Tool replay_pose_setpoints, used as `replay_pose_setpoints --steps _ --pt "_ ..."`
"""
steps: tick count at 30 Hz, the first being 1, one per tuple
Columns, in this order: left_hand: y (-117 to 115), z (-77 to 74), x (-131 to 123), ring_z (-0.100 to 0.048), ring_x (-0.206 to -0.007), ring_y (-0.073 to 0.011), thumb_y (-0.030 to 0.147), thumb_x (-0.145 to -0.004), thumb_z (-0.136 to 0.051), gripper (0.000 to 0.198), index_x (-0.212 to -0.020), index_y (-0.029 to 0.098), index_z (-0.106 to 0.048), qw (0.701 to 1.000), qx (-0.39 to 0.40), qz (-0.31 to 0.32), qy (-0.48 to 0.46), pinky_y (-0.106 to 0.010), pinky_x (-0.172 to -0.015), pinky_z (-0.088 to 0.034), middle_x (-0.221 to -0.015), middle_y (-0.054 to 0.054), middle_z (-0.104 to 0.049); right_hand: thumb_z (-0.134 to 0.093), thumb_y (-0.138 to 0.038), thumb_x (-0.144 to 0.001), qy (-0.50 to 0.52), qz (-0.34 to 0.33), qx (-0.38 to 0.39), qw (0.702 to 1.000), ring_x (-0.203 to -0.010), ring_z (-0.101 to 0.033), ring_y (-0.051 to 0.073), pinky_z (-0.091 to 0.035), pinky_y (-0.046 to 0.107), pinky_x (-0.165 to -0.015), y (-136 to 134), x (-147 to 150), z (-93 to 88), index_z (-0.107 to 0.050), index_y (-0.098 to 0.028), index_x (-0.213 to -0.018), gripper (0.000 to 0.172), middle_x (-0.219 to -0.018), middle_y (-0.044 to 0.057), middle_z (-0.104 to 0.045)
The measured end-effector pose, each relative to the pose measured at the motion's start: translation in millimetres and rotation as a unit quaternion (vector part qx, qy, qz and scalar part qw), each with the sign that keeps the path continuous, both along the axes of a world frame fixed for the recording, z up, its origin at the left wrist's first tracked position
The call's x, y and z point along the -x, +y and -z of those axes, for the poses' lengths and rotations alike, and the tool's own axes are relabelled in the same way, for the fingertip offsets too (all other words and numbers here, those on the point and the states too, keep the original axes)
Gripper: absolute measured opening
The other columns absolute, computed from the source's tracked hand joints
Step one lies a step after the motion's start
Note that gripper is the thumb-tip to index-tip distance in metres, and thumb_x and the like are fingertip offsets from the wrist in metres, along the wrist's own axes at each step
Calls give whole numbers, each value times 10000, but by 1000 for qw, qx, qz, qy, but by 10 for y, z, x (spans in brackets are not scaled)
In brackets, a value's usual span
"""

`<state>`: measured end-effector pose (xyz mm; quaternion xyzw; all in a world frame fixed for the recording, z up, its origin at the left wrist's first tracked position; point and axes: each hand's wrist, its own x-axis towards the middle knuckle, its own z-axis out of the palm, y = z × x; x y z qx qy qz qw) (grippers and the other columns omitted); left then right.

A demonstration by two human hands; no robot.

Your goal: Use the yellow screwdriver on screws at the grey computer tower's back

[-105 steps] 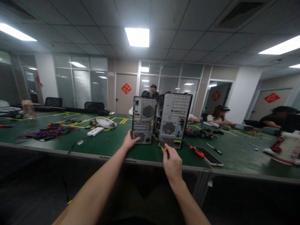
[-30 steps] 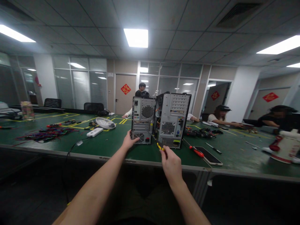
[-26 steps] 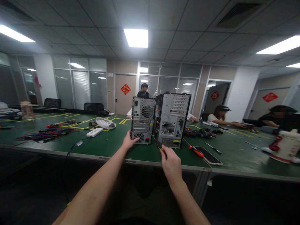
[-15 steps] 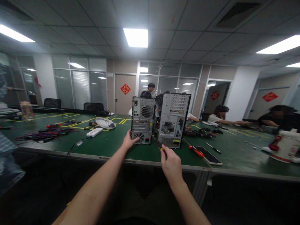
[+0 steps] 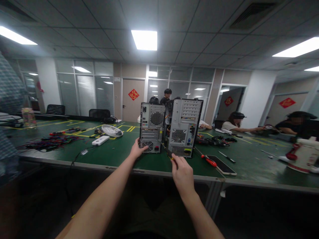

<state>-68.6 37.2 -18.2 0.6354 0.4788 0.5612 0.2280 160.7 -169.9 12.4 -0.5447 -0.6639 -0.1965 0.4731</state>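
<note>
In the middle of the frame, the smaller computer case (image 5: 149, 132) stands upright on the green surface (image 5: 124, 162). The left hand (image 5: 136, 151) holds its lower left corner. The right hand (image 5: 182, 170) has a narrow grip on a screwdriver (image 5: 168, 153), whose long axis slants up-left toward the case's lower right edge; whether the tip touches, I cannot tell.

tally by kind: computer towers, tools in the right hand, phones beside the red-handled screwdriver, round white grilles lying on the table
Computer towers: 2
Tools in the right hand: 1
Phones: 1
Round white grilles: 1
Total: 5
</note>
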Motion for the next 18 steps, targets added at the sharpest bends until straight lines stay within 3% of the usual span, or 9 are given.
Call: replay_pose_setpoints --steps 8,13,18 --pt "15 3 -3 -628 -1256 -287 373 -709 -897 904 -1455 179 -424 1000 12 1 6 -394 -1071 -459 -1402 -185 -616 -553 -286 -1000 33 11 26 999 -741 -740 223 -510 280 -668 21 4 42 -727 -172 -1038 212 -860 79 -775" --pt "40 21 -3 -629 -1254 -286 366 -700 -903 897 -1443 178 -436 1000 4 -3 7 -405 -1079 -454 -1383 -185 -629 -508 -233 -1000 20 -1 9 1000 -868 -748 235 -546 308 -770 30 2 40 -726 -154 -1142 272 -1048 122 -776" --pt "38 18 -3 -614 -1275 -288 377 -711 -893 900 -1453 175 -425 1000 8 -3 9 -404 -1082 -450 -1397 -187 -617 -483 -186 -989 12 -21 4 1000 -922 -738 244 -568 346 -832 11 4 18 -722 -133 -1192 318 -1091 131 -764"
